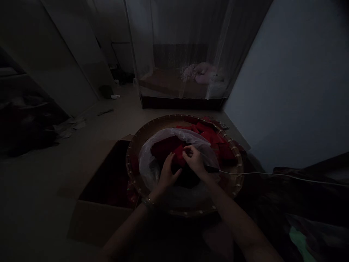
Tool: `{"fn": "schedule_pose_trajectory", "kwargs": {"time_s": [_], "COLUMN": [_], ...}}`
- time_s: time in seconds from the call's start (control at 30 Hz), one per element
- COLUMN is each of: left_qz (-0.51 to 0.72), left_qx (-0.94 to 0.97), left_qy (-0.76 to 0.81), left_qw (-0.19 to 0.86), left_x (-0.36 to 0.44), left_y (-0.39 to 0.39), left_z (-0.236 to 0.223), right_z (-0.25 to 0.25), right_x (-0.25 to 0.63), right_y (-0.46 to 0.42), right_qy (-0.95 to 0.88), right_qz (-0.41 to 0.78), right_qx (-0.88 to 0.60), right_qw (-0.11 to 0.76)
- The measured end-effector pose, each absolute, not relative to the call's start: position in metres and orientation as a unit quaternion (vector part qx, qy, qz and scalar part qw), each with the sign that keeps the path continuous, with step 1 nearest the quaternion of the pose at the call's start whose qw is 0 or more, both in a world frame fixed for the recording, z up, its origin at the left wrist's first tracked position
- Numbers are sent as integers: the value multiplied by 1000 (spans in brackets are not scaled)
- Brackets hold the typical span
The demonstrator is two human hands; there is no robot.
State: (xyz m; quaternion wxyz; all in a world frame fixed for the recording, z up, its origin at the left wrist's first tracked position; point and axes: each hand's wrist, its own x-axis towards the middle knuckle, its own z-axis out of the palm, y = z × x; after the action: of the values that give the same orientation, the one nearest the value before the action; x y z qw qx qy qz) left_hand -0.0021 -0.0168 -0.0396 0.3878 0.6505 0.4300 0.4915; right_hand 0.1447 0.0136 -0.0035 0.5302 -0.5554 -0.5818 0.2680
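Note:
The room is very dark. A round woven tray (231, 182) lies on the floor in front of me, with several red packets (211, 136) piled at its far right. A clear plastic bag (148, 160) sits on the tray with more red pieces inside. Both hands are over the bag's mouth. My left hand (167, 174), with a bangle on the wrist, curls its fingers around a red piece (179, 154). My right hand (195, 158) pinches the same red piece from the right.
An open cardboard box (89, 218) stands left of the tray. A thin white cable (272, 174) runs right from the tray. Behind are a netted bed (180, 83) with pink bedding, a pale wall at right, and scattered papers (68, 127) at left.

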Motion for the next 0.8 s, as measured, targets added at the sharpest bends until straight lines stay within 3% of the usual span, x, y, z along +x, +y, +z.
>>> {"fn": "schedule_pose_trajectory", "kwargs": {"time_s": [0.13, 0.4, 0.6, 0.8], "left_qz": [476, 464, 466, 449], "left_qx": [668, 585, 506, 520], "left_qy": [461, 469, 439, 424], "left_qw": [339, 470, 579, 591], "left_x": [-7, -11, -10, -11], "left_y": [-16, -10, -7, -8], "left_z": [-35, -37, -40, -41], "right_z": [-1, -4, -12, -4], "right_x": [137, 144, 141, 142], "right_y": [6, 2, 4, 3], "right_qy": [-579, -747, -777, -735], "right_qz": [351, 91, 55, 99], "right_qx": [-502, -483, -450, -499], "right_qw": [537, 447, 437, 449]}}
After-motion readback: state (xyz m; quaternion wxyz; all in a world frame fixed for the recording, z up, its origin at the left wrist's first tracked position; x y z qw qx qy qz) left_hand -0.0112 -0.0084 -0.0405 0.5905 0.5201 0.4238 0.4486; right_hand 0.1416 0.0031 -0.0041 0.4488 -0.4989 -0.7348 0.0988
